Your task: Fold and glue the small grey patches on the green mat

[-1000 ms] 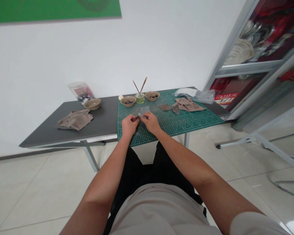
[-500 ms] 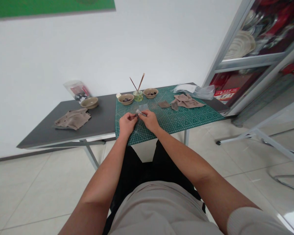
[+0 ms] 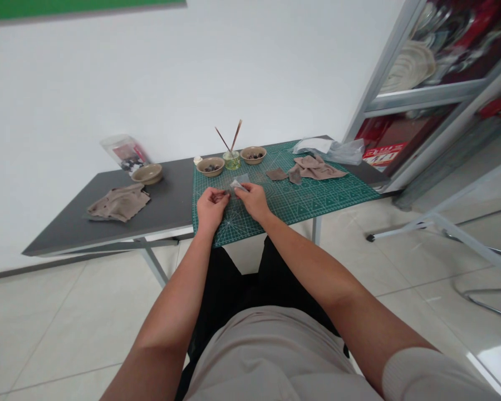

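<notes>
My right hand [image 3: 253, 201] pinches a small clear plastic pouch [image 3: 239, 185] at its fingertips, over the green cutting mat [image 3: 317, 201]. My left hand [image 3: 211, 205] is close beside it, with its fingertips pinched on a tiny dark piece [image 3: 226, 192]. The dark piece is too small to identify. Beyond the hands stand a tan bowl of dark bits [image 3: 210, 166], a second tan bowl of dark bits [image 3: 253, 155], and a small glass [image 3: 232, 160] holding thin sticks.
Taupe cloth [image 3: 315, 169] and a small cloth scrap [image 3: 276, 174] lie on the mat, with a plastic bag [image 3: 329, 150] behind them. The grey table [image 3: 167, 192] holds another cloth [image 3: 119, 203], a bowl [image 3: 147, 174] and a clear packet [image 3: 123, 153]. A shelving unit stands at right.
My hands have drawn slightly apart, and the pouch now sits with my right hand. The whole scene has shifted a little left and upward in view.
</notes>
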### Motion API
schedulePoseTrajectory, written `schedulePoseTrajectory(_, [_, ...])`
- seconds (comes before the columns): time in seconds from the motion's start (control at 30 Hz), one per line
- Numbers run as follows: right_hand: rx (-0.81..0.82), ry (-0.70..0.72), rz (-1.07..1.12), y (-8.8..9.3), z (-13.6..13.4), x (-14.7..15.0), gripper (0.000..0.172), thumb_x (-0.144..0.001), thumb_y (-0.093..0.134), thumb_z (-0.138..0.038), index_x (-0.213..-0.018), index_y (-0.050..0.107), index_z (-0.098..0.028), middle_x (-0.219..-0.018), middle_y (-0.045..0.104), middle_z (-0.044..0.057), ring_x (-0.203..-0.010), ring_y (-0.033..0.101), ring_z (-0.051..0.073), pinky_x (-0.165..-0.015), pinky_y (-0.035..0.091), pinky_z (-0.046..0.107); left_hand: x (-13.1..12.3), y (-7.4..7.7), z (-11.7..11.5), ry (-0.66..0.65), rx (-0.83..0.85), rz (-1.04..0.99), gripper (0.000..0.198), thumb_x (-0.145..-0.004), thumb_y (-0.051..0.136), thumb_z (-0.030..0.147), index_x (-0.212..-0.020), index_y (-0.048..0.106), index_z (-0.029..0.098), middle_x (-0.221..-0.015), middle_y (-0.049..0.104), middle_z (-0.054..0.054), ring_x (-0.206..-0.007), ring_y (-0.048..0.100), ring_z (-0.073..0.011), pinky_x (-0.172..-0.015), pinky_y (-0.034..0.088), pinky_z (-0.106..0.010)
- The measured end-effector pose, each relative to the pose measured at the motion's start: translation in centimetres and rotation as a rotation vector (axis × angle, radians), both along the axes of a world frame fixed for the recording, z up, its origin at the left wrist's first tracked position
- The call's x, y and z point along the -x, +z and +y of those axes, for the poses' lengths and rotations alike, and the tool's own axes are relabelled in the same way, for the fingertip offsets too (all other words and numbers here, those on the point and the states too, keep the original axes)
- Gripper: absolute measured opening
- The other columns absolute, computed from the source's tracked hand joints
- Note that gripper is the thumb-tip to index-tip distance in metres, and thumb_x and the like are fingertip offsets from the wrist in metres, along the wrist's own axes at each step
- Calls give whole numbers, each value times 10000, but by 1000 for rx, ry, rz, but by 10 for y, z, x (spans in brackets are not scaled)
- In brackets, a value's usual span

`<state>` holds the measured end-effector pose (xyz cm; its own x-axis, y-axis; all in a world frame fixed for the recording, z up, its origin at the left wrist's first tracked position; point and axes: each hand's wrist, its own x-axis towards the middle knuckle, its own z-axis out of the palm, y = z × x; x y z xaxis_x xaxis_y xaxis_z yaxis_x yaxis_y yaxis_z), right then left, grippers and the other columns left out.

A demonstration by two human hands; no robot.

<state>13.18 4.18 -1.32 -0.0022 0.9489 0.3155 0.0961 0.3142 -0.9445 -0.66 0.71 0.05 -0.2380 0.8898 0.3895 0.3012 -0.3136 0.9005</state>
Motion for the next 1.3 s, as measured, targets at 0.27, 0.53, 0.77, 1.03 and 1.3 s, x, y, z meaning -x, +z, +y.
schedulePoseTrajectory(0.27, [-142, -51, 30, 6, -6, -3, 205, -794, 651, -367, -822, 710, -173, -991, 673, 76, -1023, 608, 204, -946, 454, 338, 0, 3, -1, -49, -68, 32, 166, -713, 704, 276, -847, 688, 179, -919, 701, -53, -822, 657, -156, -790, 538, -291])
schedulePoseTrajectory(0.53, [15, 6, 207, -2, -1, 4, 308, -836, 567, -451, -956, 629, -175, -903, 691, 49, -805, 648, 165, -730, 517, 282, -3, 1, -2, 11, -3, 74, 161, -709, 706, 235, -854, 663, 179, -732, 665, -2, -657, 614, -124, -671, 509, -252])
schedulePoseTrajectory(0.77, [-95, 77, 14, 6, -15, -1, 250, -830, 623, -379, -931, 736, -180, -869, 734, 28, -837, 677, 205, -793, 516, 326, -2, 4, -5, 46, -71, 239, 109, -748, 663, 240, -827, 719, 189, -798, 679, -25, -705, 610, -143, -706, 492, -269])
schedulePoseTrajectory(1.03, [-228, 57, -301, 8, -29, 6, 275, -867, 599, -226, -1099, 739, -272, -1157, 719, 29, -1127, 647, 241, -1030, 452, 390, 0, 2, -7, 155, -102, 420, 81, -762, 630, 199, -722, 700, 186, -719, 625, -27, -723, 584, -165, -727, 453, -279])
schedulePoseTrajectory(1.3, [-261, 31, -498, 10, -33, 6, 384, -904, 538, -176, -1258, 652, -271, -1288, 653, 19, -1181, 625, 210, -1046, 455, 355, 2, -2, -7, 192, -106, 353, 95, -752, 641, 225, -795, 721, 195, -765, 689, -6, -734, 618, -152, -745, 483, -275])
